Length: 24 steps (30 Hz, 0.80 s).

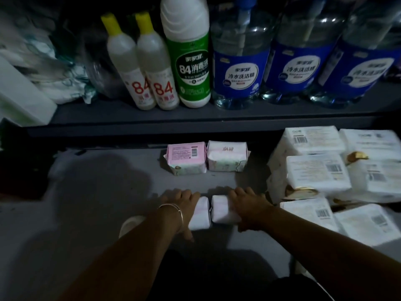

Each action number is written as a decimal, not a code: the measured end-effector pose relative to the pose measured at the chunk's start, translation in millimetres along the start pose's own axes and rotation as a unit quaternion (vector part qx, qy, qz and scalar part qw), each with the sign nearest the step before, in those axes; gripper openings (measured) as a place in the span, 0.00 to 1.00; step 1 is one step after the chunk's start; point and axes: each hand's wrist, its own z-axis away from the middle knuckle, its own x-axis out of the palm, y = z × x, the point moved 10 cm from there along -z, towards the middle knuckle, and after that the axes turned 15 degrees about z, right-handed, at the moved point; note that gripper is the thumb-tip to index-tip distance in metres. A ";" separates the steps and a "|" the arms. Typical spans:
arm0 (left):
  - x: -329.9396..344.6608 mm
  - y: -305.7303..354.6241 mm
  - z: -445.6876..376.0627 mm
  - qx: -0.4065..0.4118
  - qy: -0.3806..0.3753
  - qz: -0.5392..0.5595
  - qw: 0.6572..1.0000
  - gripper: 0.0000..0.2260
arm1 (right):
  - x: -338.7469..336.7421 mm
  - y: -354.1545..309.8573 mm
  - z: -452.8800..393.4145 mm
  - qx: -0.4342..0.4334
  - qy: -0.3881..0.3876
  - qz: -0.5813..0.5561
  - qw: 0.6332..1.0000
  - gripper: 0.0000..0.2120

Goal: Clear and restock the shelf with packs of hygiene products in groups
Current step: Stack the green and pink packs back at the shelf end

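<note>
Hands: left (184, 205) grips left pack (200, 213), right (249, 205) apparently grips right pack (221, 210).

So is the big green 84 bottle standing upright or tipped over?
Upright: the green bottle stands on its base on the upper shelf, cap end up.

Single head view, close, facing forward and down at floor (108, 192) below shelf (195, 118)
</note>
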 end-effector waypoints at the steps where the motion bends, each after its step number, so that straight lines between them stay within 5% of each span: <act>1: 1.7 1.0 -0.5 0.003 0.013 0.010 1.000 0.45 | 0.6 -0.2 -1.4 0.006 0.010 -0.016 1.000 0.45; 5: -21.1 -6.1 1.0 -0.005 0.067 0.075 0.995 0.36 | -14.3 6.8 3.6 0.006 0.029 -0.127 0.991 0.39; 12: -97.9 -20.5 32.6 -0.009 0.003 0.305 0.952 0.33 | -91.3 44.0 43.1 -0.027 0.031 -0.321 0.946 0.22; 24: -313.8 38.2 175.3 0.069 0.093 0.242 0.963 0.22 | -294.5 105.2 181.0 -0.046 0.196 -0.300 0.932 0.17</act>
